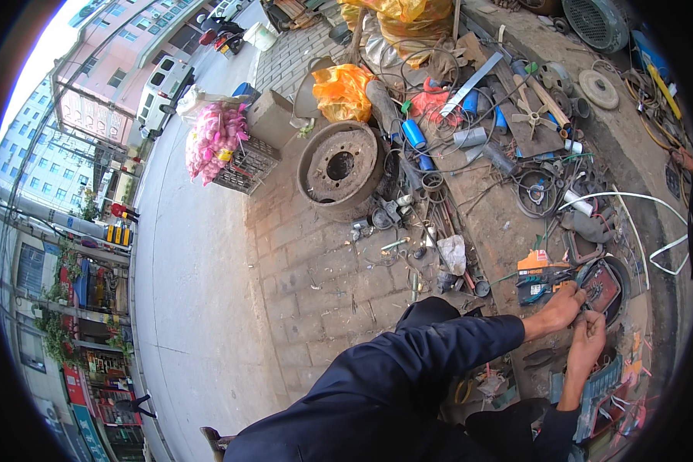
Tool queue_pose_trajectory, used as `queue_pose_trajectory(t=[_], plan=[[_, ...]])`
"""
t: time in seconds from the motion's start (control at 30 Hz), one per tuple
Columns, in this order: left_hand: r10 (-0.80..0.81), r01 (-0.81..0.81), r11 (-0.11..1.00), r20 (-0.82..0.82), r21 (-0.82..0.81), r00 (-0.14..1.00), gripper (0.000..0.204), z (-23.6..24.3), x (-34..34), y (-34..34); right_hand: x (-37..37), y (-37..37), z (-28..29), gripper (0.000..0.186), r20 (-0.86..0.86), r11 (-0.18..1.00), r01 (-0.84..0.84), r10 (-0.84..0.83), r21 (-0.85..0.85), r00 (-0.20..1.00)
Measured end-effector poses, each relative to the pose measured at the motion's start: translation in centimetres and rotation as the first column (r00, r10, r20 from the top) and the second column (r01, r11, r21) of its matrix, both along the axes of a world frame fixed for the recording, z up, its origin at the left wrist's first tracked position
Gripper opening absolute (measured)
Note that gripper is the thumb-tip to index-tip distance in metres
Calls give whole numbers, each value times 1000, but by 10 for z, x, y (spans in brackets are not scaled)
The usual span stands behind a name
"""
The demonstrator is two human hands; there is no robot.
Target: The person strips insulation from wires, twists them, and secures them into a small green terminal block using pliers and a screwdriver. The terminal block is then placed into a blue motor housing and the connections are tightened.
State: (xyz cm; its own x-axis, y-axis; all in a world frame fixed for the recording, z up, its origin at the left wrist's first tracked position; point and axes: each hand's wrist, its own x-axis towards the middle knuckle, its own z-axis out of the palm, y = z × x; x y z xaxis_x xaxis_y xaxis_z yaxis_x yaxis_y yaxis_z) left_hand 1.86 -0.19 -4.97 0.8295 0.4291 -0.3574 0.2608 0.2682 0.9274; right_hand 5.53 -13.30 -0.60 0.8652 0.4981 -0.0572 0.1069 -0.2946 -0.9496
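Both of my hands are close together at the right, beside a round dark basin point(622, 289) with a reddish flat piece point(600, 291) in it. My left hand point(556, 310) is closed, its fingertips pinching at a small dark thing too small to name. Just below it, my right hand point(587, 341) is closed too, thumb and fingers pressed together at the same spot. Whatever lies between the fingers is mostly hidden. An orange and dark printed box point(533, 279) lies next to my left hand. Near my right wrist is a grey-blue plastic tray point(602, 385).
Cables, blue cylinders point(413, 134), a small fan blade point(534, 118) and metal parts litter the ground ahead. A rusty wheel rim point(340, 165) lies on the paving. Pink bags point(214, 138) rest on a crate point(248, 165) by the road. A white van point(164, 91) stands farther off.
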Motion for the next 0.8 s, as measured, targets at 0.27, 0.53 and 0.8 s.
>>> queue_pose_trajectory(t=[0.27,0.53,0.8], plan=[[-111,118,979,-50,169,993,30,24,-11,5,-10,4,17,11,203,990,50,-22,-131,979],[-3,-14,981,-92,-191,996,33,53,-13,22,-11,1,36,10,-164,990,127,-116,57,980],[-16,14,991,-10,-136,1000,28,67,-17,20,-14,9,39,14,-201,993,115,-118,-26,973]])
